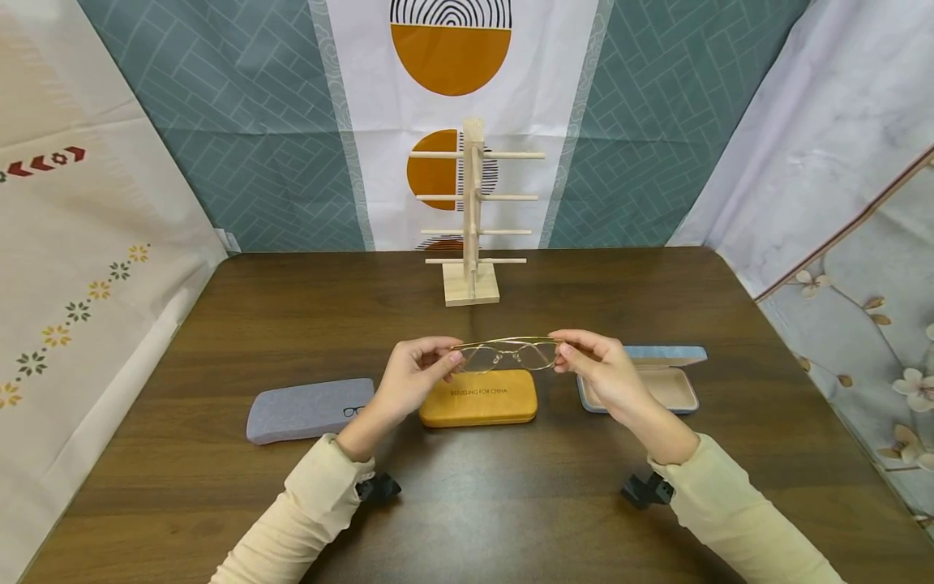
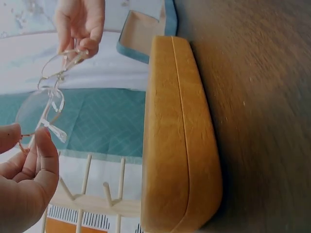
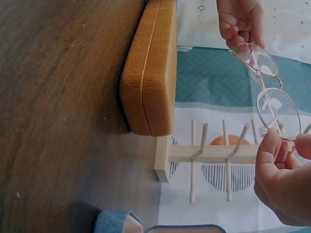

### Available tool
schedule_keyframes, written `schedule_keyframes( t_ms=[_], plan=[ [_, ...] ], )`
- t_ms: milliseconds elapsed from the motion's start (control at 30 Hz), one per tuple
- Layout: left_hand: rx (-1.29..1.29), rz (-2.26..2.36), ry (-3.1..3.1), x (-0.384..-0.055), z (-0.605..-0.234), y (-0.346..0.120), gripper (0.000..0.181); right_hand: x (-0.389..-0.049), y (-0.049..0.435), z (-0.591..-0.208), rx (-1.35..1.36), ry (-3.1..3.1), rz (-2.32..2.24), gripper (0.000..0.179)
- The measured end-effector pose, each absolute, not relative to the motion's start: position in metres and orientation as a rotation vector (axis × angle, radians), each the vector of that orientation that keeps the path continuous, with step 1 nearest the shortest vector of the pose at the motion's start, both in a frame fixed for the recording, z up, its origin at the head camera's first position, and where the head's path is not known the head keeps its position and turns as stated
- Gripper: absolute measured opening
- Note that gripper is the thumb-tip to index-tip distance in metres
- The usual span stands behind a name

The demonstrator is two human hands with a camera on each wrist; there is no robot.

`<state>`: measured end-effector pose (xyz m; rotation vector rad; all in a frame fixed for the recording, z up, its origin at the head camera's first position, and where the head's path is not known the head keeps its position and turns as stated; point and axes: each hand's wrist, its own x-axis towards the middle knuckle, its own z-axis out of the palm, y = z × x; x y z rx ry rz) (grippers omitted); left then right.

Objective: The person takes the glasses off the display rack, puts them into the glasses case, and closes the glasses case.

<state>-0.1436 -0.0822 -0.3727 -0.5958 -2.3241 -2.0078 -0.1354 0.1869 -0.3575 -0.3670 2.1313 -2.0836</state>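
Note:
A pair of gold wire-framed eyeglasses (image 1: 507,355) is held level above the table by both hands. My left hand (image 1: 416,373) pinches its left end between thumb and fingers, and my right hand (image 1: 601,369) pinches the right end. In the left wrist view the clear lenses and nose pads of the eyeglasses (image 2: 48,90) show, the temples folded behind. Under and just in front of them lies a closed mustard-yellow glasses case (image 1: 477,401) with printed lettering. The right wrist view has the same eyeglasses (image 3: 265,90) beside that yellow case (image 3: 150,73).
A closed grey-blue glasses case (image 1: 310,410) lies at the left. On the right a blue case (image 1: 667,389) stands open with a beige lining, partly behind my right hand. A wooden display rack (image 1: 473,211) with several pegs stands at the back of the dark table (image 1: 481,519).

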Motion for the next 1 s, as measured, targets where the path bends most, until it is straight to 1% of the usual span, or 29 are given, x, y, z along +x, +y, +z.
schedule_keyframes(
  t_ms=[233,333,633,700,1000],
  plan=[
    [-0.579,-2.045,-2.338,-0.144,-0.374,-0.074,0.029,-0.133,0.193,-0.358,-0.348,2.151,-2.113,0.035],
    [-0.617,-2.015,-2.356,-0.144,-0.375,-0.071,0.033,-0.132,0.196,-0.358,-0.333,2.151,-2.113,0.036],
    [-0.767,-1.905,-2.379,-0.145,-0.376,-0.064,0.033,-0.132,0.207,-0.358,-0.290,2.141,-2.074,0.038],
    [-0.785,-1.898,-2.381,-0.145,-0.377,-0.063,0.032,-0.132,0.209,-0.359,-0.281,2.139,-2.067,0.038],
    [-0.817,-1.918,-2.387,-0.147,-0.382,-0.057,0.018,-0.133,0.221,-0.364,-0.272,2.132,-2.024,0.039]
  ],
)
